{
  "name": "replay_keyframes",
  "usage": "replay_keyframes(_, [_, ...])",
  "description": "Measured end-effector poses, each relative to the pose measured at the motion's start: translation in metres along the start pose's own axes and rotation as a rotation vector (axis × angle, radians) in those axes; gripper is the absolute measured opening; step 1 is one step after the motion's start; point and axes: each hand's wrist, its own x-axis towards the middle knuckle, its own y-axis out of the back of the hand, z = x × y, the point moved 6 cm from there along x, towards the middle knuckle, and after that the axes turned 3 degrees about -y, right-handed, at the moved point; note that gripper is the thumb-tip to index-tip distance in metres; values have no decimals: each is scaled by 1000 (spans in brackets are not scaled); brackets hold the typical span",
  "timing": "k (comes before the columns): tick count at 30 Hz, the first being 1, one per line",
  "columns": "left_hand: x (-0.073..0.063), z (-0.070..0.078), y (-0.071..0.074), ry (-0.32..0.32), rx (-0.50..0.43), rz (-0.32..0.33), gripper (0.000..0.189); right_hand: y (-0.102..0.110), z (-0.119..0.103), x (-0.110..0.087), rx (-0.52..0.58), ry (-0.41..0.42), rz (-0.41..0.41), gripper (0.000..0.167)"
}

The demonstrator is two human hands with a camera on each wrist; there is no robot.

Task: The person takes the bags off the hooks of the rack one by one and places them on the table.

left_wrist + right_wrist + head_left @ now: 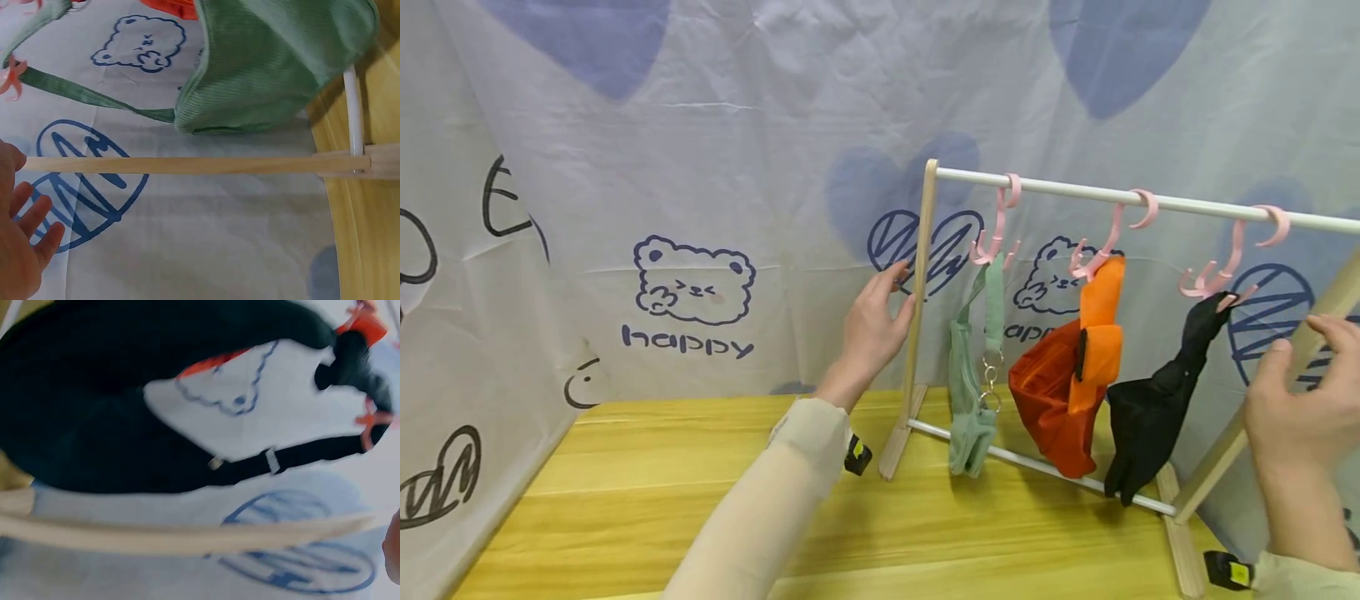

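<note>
A small clothes rack with wooden posts and a white top rail (1067,190) stands on the table. My left hand (872,321) is at the rack's left post (922,283), its thumb right by the wood and its fingers loosely spread. Around the upper right post (1213,461), my right hand (1303,408) has thumb and fingers apart on either side. Pink hooks (998,221) on the rail carry a green bag (281,69), a red-and-orange bag (1054,400) and a black bag (94,412). Only a fingertip of the right hand shows in the right wrist view.
The yellow wood-grain table (685,475) extends left and in front of the rack. Behind it hangs a pale cloth (805,333) printed with bears and hearts. A white lower rail (1030,461) joins the posts near the table, close under the bags.
</note>
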Motion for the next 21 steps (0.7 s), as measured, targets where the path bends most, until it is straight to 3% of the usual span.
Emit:
replay_keyframes(4, [5,-1,-6,-24,31,-12,58,2,15,-3,-43,23,-54,47])
replay_keyframes(10, [9,2,-18,-69,125,-41,74,0,32,-11,-100,101,-60,57])
replay_keyframes(14, [10,2,-24,-64,185,-59,78,-4,41,-16,-135,116,-64,56])
replay_keyframes(21, [7,1,-32,-39,167,-69,82,-3,48,-23,-133,91,-23,49])
